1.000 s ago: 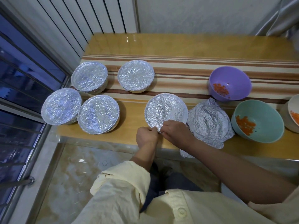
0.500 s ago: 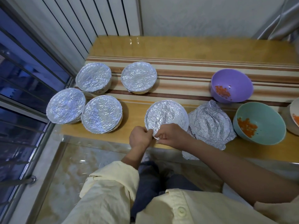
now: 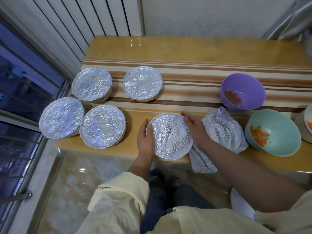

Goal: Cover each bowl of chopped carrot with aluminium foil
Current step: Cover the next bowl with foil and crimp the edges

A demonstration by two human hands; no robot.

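**Q:** Which bowl is under your hands?
**Me:** The middle bowl. It sits near the front edge of the table, between the finished group and the loose foil. The top is wrapped in dull silver foil, finely crinkled, with one long crease running front to back. The foil is folded down over the round rim.

**Q:** Grip?
**Me:** My left hand lies flat on the left side of the rim and my right hand on the right side. The fingers are straight and close together, pressing foil against the wall. Nothing is pinched.

**Q:** The finished ones?
**Me:** There are four, to my left, in two rows. The back-left bowl and back-right bowl stand apart. The front-left bowl and front-right bowl are edge to edge. All are flat round discs of wrinkled foil, catching bluish light.

**Q:** The loose foil?
**Me:** It is a crumpled, domed sheet just right of my right hand, with one end hanging over the table edge.

**Q:** Uncovered?
**Me:** The purple bowl and the teal bowl are smooth, deep and round. Each has a small heap of chopped orange carrot at the bottom. The white bowl is cut off at the right edge, with carrot showing.

**Q:** Surface?
**Me:** The tabletop is glossy yellow-brown. A striped cloth in cream and brown bands lies across it.
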